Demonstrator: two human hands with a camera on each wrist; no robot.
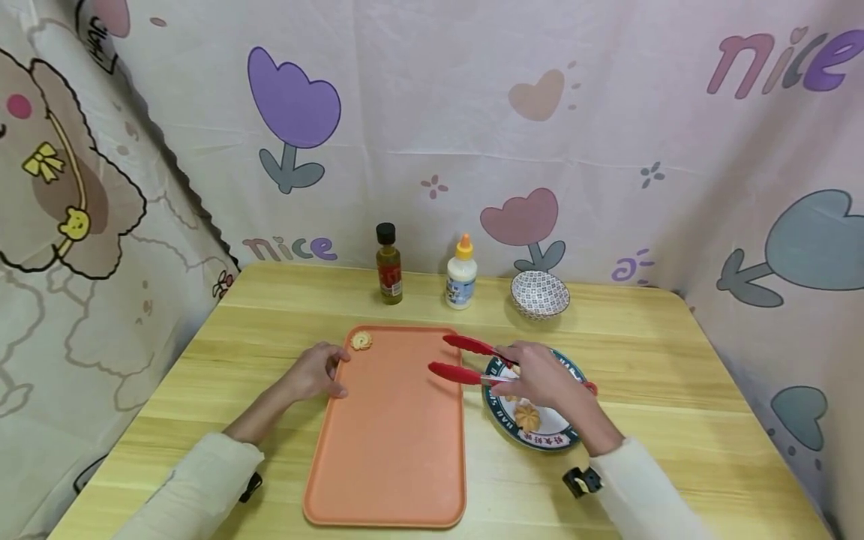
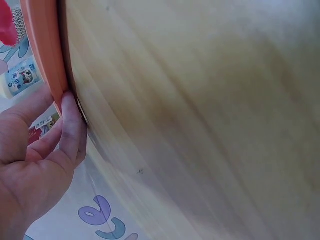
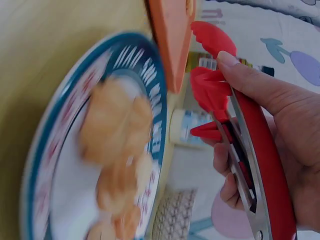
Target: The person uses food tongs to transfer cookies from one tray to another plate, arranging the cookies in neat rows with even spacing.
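My left hand [image 1: 316, 370] pinches the left rim of an orange tray [image 1: 394, 435], thumb on one side and fingers on the other, as the left wrist view shows. One swirled cookie [image 1: 361, 341] lies in the tray's far left corner. In my right hand [image 1: 540, 375] is a pair of red-tipped tongs [image 3: 265, 165], gripped by the handles. Their two red tips are spread apart with nothing between them, over the tray's right side. Beneath the right hand stands a green-rimmed plate [image 1: 540, 444] with several cookies [image 3: 117, 125], partly covered by the hand in the head view.
Behind the tray stand a dark-capped sauce bottle [image 1: 389, 270] and a white bottle with an orange nozzle [image 1: 462, 277]. A patterned bowl [image 1: 540, 295] sits at the back right. The wooden table [image 1: 648, 420] meets a printed curtain [image 1: 418, 112] at the back.
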